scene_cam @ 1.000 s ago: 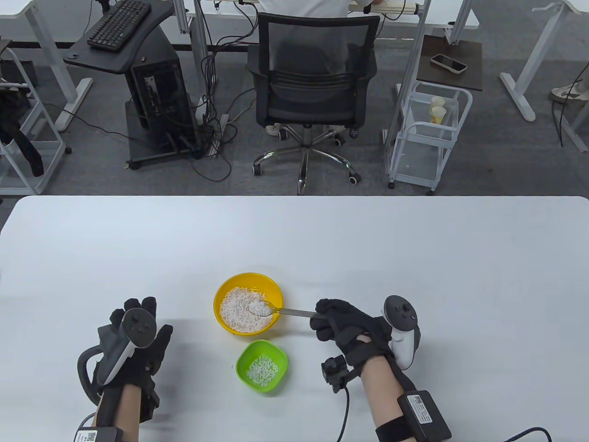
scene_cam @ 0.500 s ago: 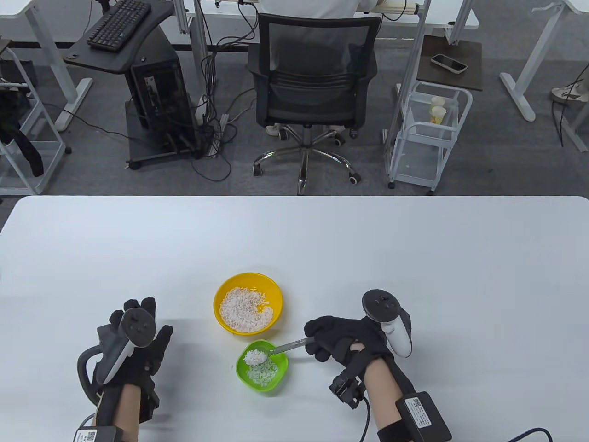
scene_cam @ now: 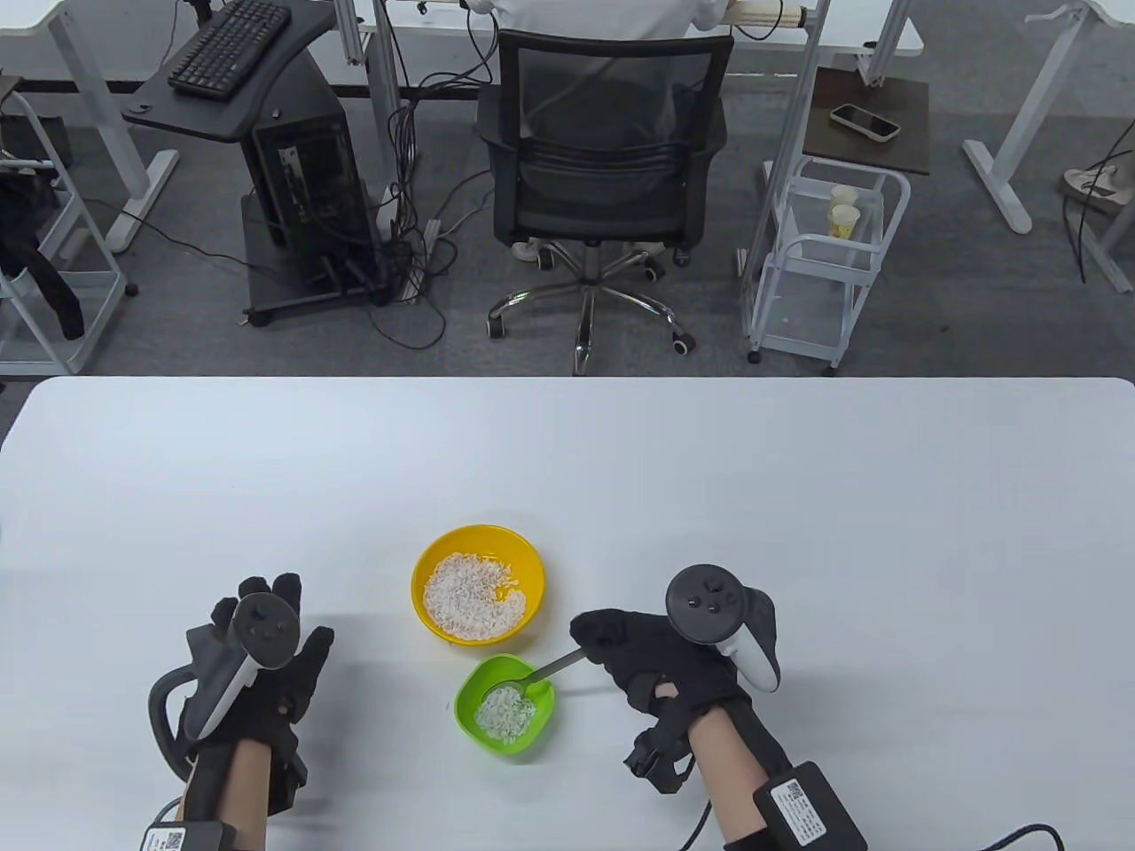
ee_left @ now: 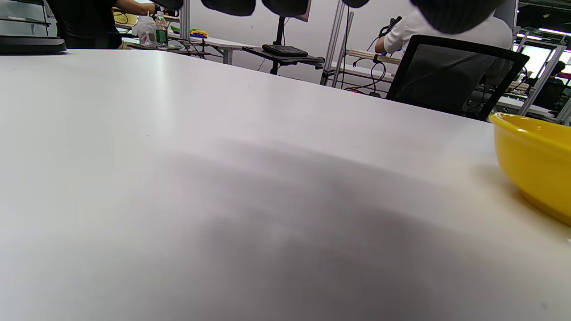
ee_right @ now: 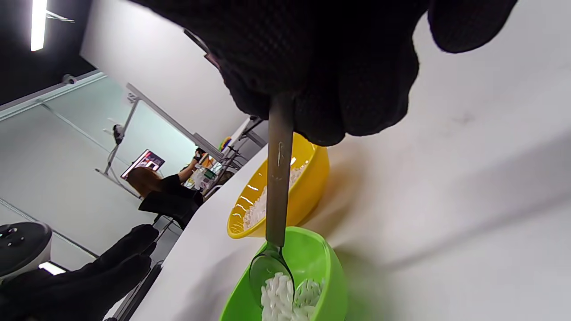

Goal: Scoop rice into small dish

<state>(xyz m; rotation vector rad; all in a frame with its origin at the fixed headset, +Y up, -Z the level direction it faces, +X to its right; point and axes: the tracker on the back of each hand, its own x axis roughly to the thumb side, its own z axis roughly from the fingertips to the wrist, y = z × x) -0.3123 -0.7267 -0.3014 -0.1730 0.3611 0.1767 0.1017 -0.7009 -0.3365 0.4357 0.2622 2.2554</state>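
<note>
Bare table [scene_cam: 709,479] spreads wide beyond the yellow bowl [scene_cam: 479,585]; the green dish [scene_cam: 504,706] sits just beside it, only a narrow gap between them

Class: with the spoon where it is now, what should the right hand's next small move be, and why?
Probably tip the spoon a little further. The right hand holds it inside the green dish, and in the right wrist view rice lies at its bowl, seemingly mid-pour.

Metal spoon [scene_cam: 532,679] tipped into green dish [scene_cam: 479,681], rice [scene_cam: 504,710] inside; yellow bowl [scene_cam: 432,558] just beyond, rice-filled.
</note>
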